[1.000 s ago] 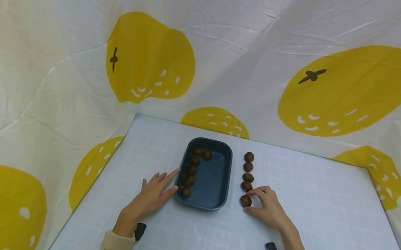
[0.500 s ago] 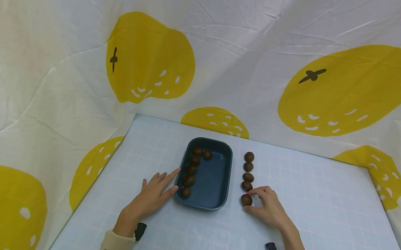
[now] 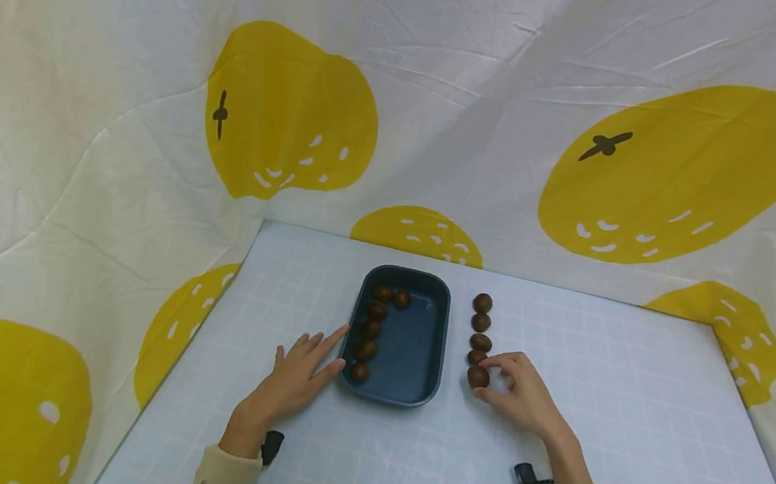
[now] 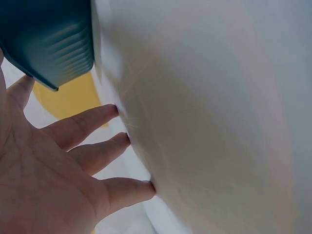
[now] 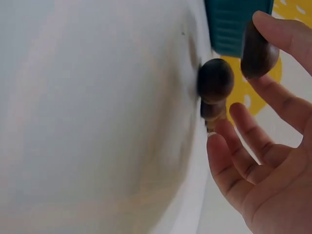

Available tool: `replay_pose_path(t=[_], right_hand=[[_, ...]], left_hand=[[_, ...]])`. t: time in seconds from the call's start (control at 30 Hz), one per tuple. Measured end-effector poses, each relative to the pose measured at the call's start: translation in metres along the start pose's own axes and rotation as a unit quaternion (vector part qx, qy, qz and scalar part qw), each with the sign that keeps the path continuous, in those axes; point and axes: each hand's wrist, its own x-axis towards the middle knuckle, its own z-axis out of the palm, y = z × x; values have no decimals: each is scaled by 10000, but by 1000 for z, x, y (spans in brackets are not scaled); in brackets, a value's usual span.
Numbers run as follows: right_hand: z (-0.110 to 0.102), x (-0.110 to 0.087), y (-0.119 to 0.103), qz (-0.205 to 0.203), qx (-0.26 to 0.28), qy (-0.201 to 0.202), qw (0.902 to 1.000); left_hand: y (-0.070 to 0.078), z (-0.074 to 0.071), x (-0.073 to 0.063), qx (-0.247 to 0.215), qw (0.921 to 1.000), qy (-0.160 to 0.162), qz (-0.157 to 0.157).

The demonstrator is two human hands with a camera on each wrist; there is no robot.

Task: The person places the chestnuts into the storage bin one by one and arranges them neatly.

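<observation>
My right hand (image 3: 522, 396) pinches a glossy brown chestnut (image 5: 260, 51) between thumb and index finger, held up off the table in the right wrist view. Its other fingers are spread below. Beyond it stands a short column of chestnuts (image 3: 481, 322) on the table, the nearest one partly covered by my fingertips. My left hand (image 3: 299, 376) lies with fingers spread, index finger and thumb at the left side of the dark blue tray (image 3: 439, 345); its other fingertips rest on the table. Inside the tray, several chestnuts (image 3: 370, 329) line the left wall, with one more (image 3: 401, 299) beside the far end.
A pale checked cloth covers the table (image 3: 630, 401). Behind it hangs a white curtain (image 3: 459, 138) with big yellow fruit prints, which also drapes along the left side. The tray's right wall faces the column of chestnuts across a narrow gap.
My right hand has raised the nearest chestnut of the column off the table, shifting slightly away from me. The left hand and the tray have stayed put.
</observation>
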Motion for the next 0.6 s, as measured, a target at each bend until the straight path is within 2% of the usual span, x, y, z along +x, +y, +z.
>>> replay_pose_path(t=[0.3,0.6], right_hand=[[-5,16,-9,-198,79,77,9997],[-9,37,-30,-359,115,195,9991]], left_hand=[[0,0,0,-3,10000,-28,-19],[0,0,0,-3,10000,-30,-30]])
